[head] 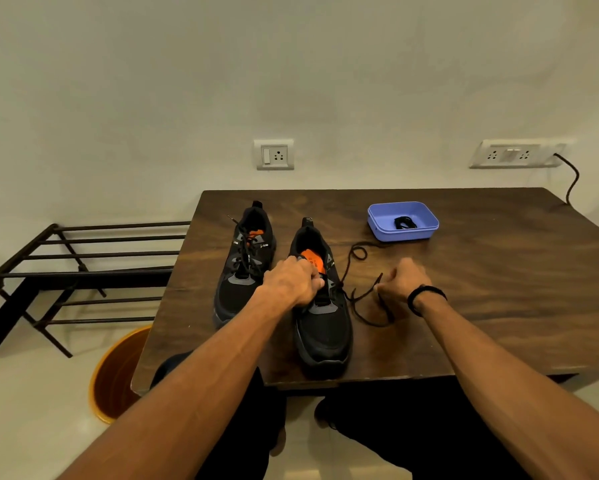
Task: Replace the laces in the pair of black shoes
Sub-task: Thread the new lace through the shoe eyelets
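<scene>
We are seeing dim, warm, yellowish light falling evenly, soft shadows lying under the shoes (280,278) on the table (481,289), edges bowing from wide-angle distortion, and slight softness throughout.

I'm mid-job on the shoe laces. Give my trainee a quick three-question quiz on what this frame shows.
1. True or false: the left shoe is laced.
2. Multiple choice: where does the coiled spare lace lie? A) inside the right shoe B) in the purple tray C) on the metal rack
3. Short answer: what does the right hand pinch, and where does the left hand grip?

Key:
1. True; its lace crosses up the eyelets.
2. B.
3. The right hand pinches the loose black lace trailing over the table; the left hand grips the right shoe at its tongue.
</scene>
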The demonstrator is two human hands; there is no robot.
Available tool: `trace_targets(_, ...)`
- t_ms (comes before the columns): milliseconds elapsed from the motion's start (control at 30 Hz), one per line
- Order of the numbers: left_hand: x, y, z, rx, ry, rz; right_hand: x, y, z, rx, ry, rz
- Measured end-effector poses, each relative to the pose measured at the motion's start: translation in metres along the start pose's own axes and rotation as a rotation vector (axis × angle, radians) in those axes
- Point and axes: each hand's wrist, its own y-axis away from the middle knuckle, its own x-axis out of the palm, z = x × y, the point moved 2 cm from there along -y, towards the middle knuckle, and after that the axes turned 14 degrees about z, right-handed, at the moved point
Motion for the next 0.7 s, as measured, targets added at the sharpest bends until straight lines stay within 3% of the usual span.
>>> trace_targets(100, -0.005, 0.003, 0.004, 0.012, 0.023, -0.032, 0.009, 0.001, 0.004, -0.014, 0.149, 0.078)
trace_targets(267, -0.012, 0.009, 0.017, 0.009, 0.101, -0.153, 0.022, 0.001, 0.036, -0.154, 0.313, -0.014)
trace_targets(367, -0.013, 0.009, 0.021, 0.011, 0.150, -0.192, 0.038, 0.004, 0.041, -0.121, 0.353, 0.083)
trace_targets(700, -0.010, 0.014, 0.024, -0.029, 0.145, -0.198, 0.045, 0.017, 0.047, -0.120, 0.444, 0.075)
